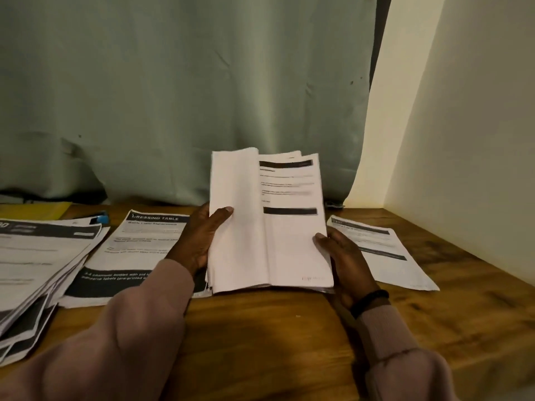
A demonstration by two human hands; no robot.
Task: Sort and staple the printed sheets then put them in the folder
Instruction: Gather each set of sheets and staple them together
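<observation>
Starting at the far left of the desk [260, 328], a fanned stack of printed sheets [37, 264] lies well left of the held bundle [269, 227], which serves as the landmark. Behind that stack sit a yellow folder [34, 210] and a small blue object [102, 219], possibly the stapler; it is too small to confirm. Just left of the bundle lies a sheet headed "DRESSING TABLE" [136, 250]. The left hand [199, 241] grips the bundle's left edge, thumb curled over the front, remaining fingers hidden behind. The bundle stands near upright, long axis vertical, lower edge on or just above the desk, its front leaves parted like a book. The right hand [344, 256] holds the right edge, thumb pressed on the printed face. Right of the bundle lies a single sheet [385, 253]. Judgement: sorting is in progress. The folder lies well left of the bundle, so the left hand is nearer.
</observation>
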